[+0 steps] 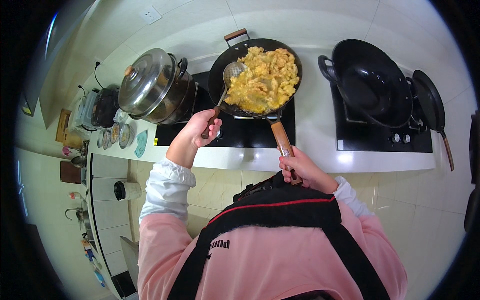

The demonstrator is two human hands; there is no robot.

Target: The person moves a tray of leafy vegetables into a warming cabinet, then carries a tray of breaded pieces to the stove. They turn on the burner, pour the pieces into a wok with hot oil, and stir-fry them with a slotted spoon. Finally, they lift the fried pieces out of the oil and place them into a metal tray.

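My left hand (202, 128) grips the brown handle of a perforated metal skimmer (233, 72). The skimmer's round head rests at the left side of the food inside a black wok (217, 77). My right hand (300, 167) is wrapped around the wok's long wooden handle (282, 138), close to its lower end. Golden, battered pieces of fried food (268, 77) fill most of the wok, with bubbling oil along the near edge. Under the wok lies a black glass cooktop (258, 134); a short wooden-grip loop handle (235, 35) sticks up at the wok's far side.
Left of the wok stands a large lidded steel pot (150, 84). A second black wok (371, 80) sits on the right-hand cooktop (384, 140), with a black frying pan (429, 99) beside it. On the left counter are a teal cloth (141, 143) and several covered bowls (125, 135).
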